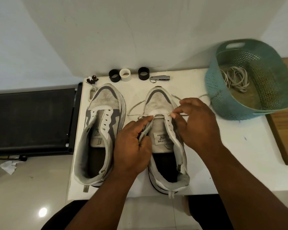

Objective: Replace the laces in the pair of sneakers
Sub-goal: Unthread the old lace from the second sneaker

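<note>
So the white table (223, 155) is pretty crowded along its far edge: two black rings (114, 75) with a white ring (125, 74) between the left one and the other, then a small metal clipper on a chain (160, 78), all lined up against the wall, plus some tiny dark bits (92, 80) at the far left corner. The teal perforated basket (264, 63) sits at the right end, tilted toward the camera, with a bundle of old laces (235, 78) lying inside it. Open room is mostly the bare stretch of table to the right of the shoes, in front of the basket. Both sneakers stand side by side, toes toward the wall; the left sneaker (96, 130) has bare eyelets and nearly reaches the table's left edge, and its heel is close to the near edge. The right sneaker (160, 103) is where the action is (only the lowest pair of eyelets is threaded). The lace (135, 107) runs across those eyelets and loops out loose on both sides. The left hand (131, 146) has its fingers curled round the left eyelet flap, thumb tip at the lace. The right hand (198, 123) pinches the lace just beside the right eyelet.
</note>
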`<state>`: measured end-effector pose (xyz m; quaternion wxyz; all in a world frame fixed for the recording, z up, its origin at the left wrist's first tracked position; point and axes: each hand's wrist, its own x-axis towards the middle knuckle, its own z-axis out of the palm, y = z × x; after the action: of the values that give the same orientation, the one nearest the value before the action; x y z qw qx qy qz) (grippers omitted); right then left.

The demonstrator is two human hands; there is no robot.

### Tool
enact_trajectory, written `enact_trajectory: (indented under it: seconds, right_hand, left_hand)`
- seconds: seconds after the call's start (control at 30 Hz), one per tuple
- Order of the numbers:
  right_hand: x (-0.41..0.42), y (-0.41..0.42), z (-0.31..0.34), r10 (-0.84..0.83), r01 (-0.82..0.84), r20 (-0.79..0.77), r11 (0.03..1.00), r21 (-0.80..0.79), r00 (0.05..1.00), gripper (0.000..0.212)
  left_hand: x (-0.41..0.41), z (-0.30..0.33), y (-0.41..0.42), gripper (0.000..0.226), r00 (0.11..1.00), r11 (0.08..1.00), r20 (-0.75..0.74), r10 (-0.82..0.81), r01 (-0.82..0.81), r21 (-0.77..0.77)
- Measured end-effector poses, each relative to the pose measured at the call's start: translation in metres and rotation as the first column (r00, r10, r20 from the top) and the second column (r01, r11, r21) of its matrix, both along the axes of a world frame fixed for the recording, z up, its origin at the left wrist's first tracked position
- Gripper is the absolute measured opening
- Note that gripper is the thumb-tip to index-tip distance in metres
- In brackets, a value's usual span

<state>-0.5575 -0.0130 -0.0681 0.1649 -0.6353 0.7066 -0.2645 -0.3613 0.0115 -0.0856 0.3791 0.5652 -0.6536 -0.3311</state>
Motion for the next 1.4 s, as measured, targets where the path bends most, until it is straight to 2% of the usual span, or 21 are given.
enact_trajectory:
  seconds: [0.13, 0.17, 0.27, 0.3, 0.37, 0.47, 0.57, 0.63, 0.7, 0.77, 0.87, 1.0, 1.03, 1.13, 1.23, 1.3, 1.4]
  right_hand:
    - [-0.018, 0.0, 0.005, -0.301, 0.3, -0.017, 0.953, -0.046, 0.953, 0.013]
    - [-0.018, 0.0, 0.006, -0.318, 0.316, -0.036, 0.947, -0.054, 0.947, 0.018]
    - [-0.003, 0.003, 0.007, -0.106, 0.104, -0.097, 0.994, -0.029, 0.99, 0.037]
    - [0.002, 0.003, 0.006, -0.031, 0.032, -0.083, 0.999, 0.008, 0.996, 0.036]
    - [0.009, 0.002, 0.003, 0.026, -0.025, -0.025, 0.998, 0.05, 0.999, 0.021]
    - [0.0, 0.001, 0.001, -0.074, 0.074, -0.039, 0.997, -0.012, 0.996, 0.008]
    - [-0.018, -0.001, 0.006, -0.296, 0.294, -0.073, 0.955, -0.035, 0.952, 0.016]
    - [-0.018, 0.0, 0.005, -0.244, 0.243, -0.111, 0.97, -0.026, 0.963, 0.028]
    - [-0.006, 0.001, 0.002, -0.066, 0.066, -0.102, 0.998, -0.002, 0.993, 0.037]
    - [0.004, 0.001, -0.001, 0.045, -0.045, -0.047, 0.999, 0.001, 0.998, 0.025]
    - [-0.001, 0.0, -0.003, -0.034, 0.033, -0.024, 0.999, -0.027, 0.999, 0.008]
    - [-0.02, -0.002, 0.002, -0.274, 0.271, -0.105, 0.962, -0.039, 0.956, 0.016]
    - [-0.02, -0.001, 0.002, -0.259, 0.258, -0.117, 0.966, -0.029, 0.959, 0.02]
    - [-0.008, -0.001, 0.0, -0.025, 0.03, -0.1, 0.999, 0.042, 0.995, 0.033]
    - [-0.004, -0.002, -0.005, 0.033, -0.033, -0.002, 0.999, 0.023, 0.999, 0.012]
    - [-0.01, -0.002, -0.005, -0.063, 0.062, -0.023, 0.997, -0.048, 0.998, 0.007]
    - [-0.023, -0.002, -0.002, -0.261, 0.26, -0.041, 0.965, -0.037, 0.964, 0.014]
  left_hand:
    - [0.0, 0.001, 0.0, 0.057, 1.0, 1.0, -0.003, 0.007, -0.007, 0.004]
    - [0.0, 0.001, 0.001, 0.057, 1.0, 1.0, -0.006, 0.006, -0.006, 0.006]
    - [-0.001, 0.001, 0.001, 0.057, 1.0, 1.0, -0.028, 0.0, 0.001, 0.024]
    - [-0.001, 0.002, 0.001, 0.057, 0.999, 1.0, -0.033, -0.003, 0.004, 0.023]
    - [0.0, 0.002, 0.0, 0.057, 1.0, 1.0, -0.03, -0.006, 0.006, 0.009]
    - [0.001, 0.001, 0.0, 0.056, 1.0, 1.0, -0.025, -0.001, 0.001, 0.0]
    - [0.0, 0.001, 0.0, 0.056, 1.0, 1.0, -0.029, 0.006, -0.006, 0.006]
    - [-0.001, 0.001, 0.0, 0.056, 0.999, 1.0, -0.036, 0.001, -0.001, -0.001]
    - [-0.001, 0.001, -0.001, 0.056, 0.999, 1.0, -0.046, 0.001, -0.001, 0.005]
    - [-0.001, 0.001, -0.001, 0.056, 0.999, 1.0, -0.044, 0.0, 0.0, 0.011]
    - [0.0, 0.001, -0.001, 0.055, 0.999, 1.0, -0.035, -0.001, 0.001, 0.009]
    - [-0.001, 0.001, 0.0, 0.054, 0.999, 1.0, -0.037, 0.004, -0.003, 0.008]
    - [-0.001, 0.001, 0.0, 0.054, 0.999, 1.0, -0.041, 0.001, -0.001, 0.01]
    - [0.0, 0.002, 0.0, 0.056, 0.998, 1.0, -0.058, -0.007, 0.008, 0.019]
    - [0.001, 0.002, -0.001, 0.056, 0.999, 1.0, -0.048, -0.005, 0.005, 0.011]
    - [0.0, 0.002, -0.001, 0.056, 0.999, 1.0, -0.045, 0.005, -0.004, 0.007]
    - [-0.001, 0.003, -0.001, 0.056, 0.999, 1.0, -0.051, 0.006, -0.006, 0.008]
